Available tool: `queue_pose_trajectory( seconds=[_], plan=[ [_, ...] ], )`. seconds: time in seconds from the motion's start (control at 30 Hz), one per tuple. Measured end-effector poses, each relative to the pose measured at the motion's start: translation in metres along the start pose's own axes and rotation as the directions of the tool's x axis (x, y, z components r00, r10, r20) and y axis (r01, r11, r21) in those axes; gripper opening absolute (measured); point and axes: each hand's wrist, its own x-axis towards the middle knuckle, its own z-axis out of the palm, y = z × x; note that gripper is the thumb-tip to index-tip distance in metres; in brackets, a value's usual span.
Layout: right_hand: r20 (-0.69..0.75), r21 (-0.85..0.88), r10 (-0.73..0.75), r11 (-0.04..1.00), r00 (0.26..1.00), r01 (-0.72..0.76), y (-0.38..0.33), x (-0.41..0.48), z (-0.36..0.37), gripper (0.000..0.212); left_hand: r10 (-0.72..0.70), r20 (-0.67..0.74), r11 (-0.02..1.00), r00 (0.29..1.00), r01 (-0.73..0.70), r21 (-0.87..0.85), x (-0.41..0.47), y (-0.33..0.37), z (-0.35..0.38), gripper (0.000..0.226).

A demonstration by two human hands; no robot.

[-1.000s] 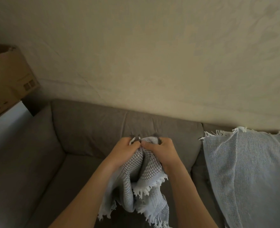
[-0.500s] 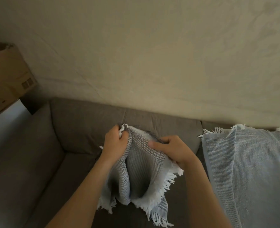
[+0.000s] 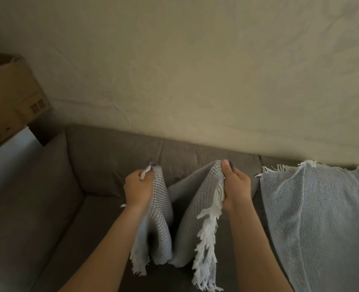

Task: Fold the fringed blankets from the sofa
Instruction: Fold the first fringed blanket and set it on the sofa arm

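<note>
Head view, the only one. Both hands are up over the middle of the sofa seat, each pinching a top corner of the grey fringed blanket.
- **Left hand**: fingers are curled round its corner, and a bit of white fringe sticks out above the knuckles.
- **Right hand**: thumb is up, pressing the weave against curled fingers, with fringe spilling down past the wrist.

Both hands are closed on the blanket, neither free.

Risks, as judged:
- The grip is corner-only and the waffle weave looks loose and heavy, so a corner could slip out on a shake or a wider pull.
- The cloth sags in a deep valley between the hands, in two hanging lobes, not flat. Folding without tensioning the top edge would likely give a skewed fold with the edges off.
- The right-side fringe hangs by the wrist and could get trapped in the fold or tangle in the fingers.
- The lower end drops out of frame at the bottom, so I can't tell if it touches the seat. If it drags, it may bunch.

Position: the blanket hangs below and between the hands, top edge at fingertip level, in front of the back cushions. Whether it touches them is unclear.

A second fringed blanket, pale blue, is draped over the sofa's right end. It is just beside the right forearm, untouched and not yet folded.

A cardboard box sits past the sofa's left end, by the wall.
</note>
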Motion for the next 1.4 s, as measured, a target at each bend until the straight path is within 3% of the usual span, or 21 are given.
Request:
queue_pose_trajectory(
  seconds=[0.17, 0.3, 0.4, 0.47, 0.57, 0.67, 0.83, 0.93, 1.03, 1.2, 1.33, 1.4],
  plan=[
    [-0.029, -0.140, -0.145, 0.980, 0.989, 0.140, 0.009, 0.004, 0.005, 0.031, -0.043, -0.002, 0.993, 0.999, 0.043, -0.107, -0.002, 0.010, -0.003, 0.047],
    [0.039, -0.338, -0.284, 0.899, 0.958, 0.280, 0.017, -0.012, 0.023, 0.049, 0.042, 0.248, 0.996, 0.968, -0.022, -0.085, -0.014, 0.024, 0.003, 0.036],
    [0.119, -0.482, -0.294, 0.818, 0.948, 0.314, 0.031, -0.018, 0.037, 0.048, 0.093, 0.494, 0.995, 0.865, -0.061, -0.079, -0.025, 0.026, 0.009, 0.039],
    [0.196, -0.568, -0.271, 0.752, 0.943, 0.334, 0.038, -0.018, 0.041, 0.048, 0.142, 0.565, 0.988, 0.813, -0.151, -0.031, -0.032, 0.030, 0.011, 0.036],
    [0.274, -0.604, -0.200, 0.725, 0.941, 0.330, 0.037, -0.016, 0.040, 0.051, 0.183, 0.568, 0.969, 0.802, -0.245, 0.034, -0.036, 0.031, 0.011, 0.036],
    [0.301, -0.532, -0.119, 0.803, 0.946, 0.270, 0.036, -0.014, 0.038, 0.043, 0.162, 0.553, 0.966, 0.817, -0.245, 0.078, -0.034, 0.032, 0.009, 0.036],
    [0.387, -0.550, -0.125, 0.764, 0.913, 0.338, 0.034, -0.016, 0.038, 0.023, 0.073, 0.578, 0.997, 0.812, -0.066, -0.034, -0.037, 0.034, 0.009, 0.035],
    [0.319, -0.539, -0.245, 0.748, 0.915, 0.388, 0.034, -0.019, 0.038, 0.042, 0.052, 0.577, 0.991, 0.815, 0.032, -0.133, -0.038, 0.037, 0.009, 0.029],
    [0.248, -0.571, -0.442, 0.652, 0.862, 0.499, 0.037, -0.022, 0.040, 0.045, 0.038, 0.565, 0.985, 0.824, 0.064, -0.158, -0.039, 0.041, 0.011, 0.031],
    [0.527, -0.586, -0.504, 0.367, 0.684, 0.722, 0.043, -0.021, 0.042, 0.037, -0.046, 0.549, 0.977, 0.835, 0.153, -0.152, -0.034, 0.044, 0.012, 0.036],
    [0.638, -0.536, -0.442, 0.332, 0.630, 0.776, 0.049, -0.025, 0.038, 0.012, -0.126, 0.523, 0.946, 0.843, 0.262, -0.193, -0.026, 0.045, 0.009, 0.051],
    [0.649, -0.536, -0.425, 0.334, 0.631, 0.775, 0.049, -0.025, 0.038, 0.013, -0.157, 0.501, 0.937, 0.851, 0.289, -0.198, -0.025, 0.045, 0.010, 0.042]
  ],
)
